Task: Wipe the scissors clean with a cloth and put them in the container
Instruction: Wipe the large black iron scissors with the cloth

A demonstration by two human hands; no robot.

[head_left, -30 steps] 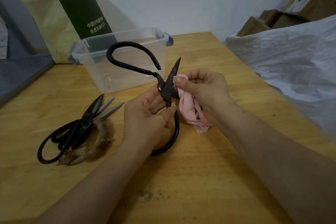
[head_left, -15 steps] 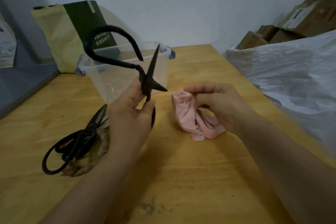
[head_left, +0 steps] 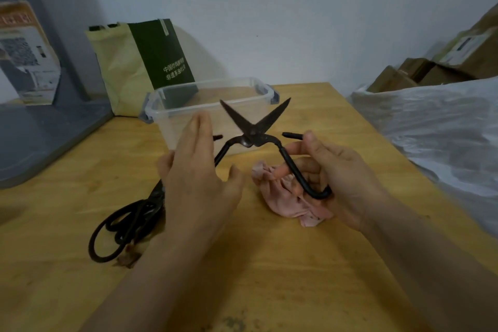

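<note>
Black scissors: R hand fingers grip one loop, L hand fingers straight; cloth under R fingers, container beyond looks empty, none stowed yet.

A pale wooden counter filled the lower view, with a dark smudge on its surface at 6 o'clock. At 11 o'clock a yellow-green paper bag stood against the white wall, its dark green panel printed with white Chinese characters. At 9 o'clock a grey board lay at the counter's edge, and a printed carton stood behind it at 10 o'clock. At 3 o'clock a crinkled white plastic sheet lay beside the counter. Brown cardboard boxes were stacked behind it at 2 o'clock. A brownish fibrous scrap lay on the counter at 8 o'clock.
</note>
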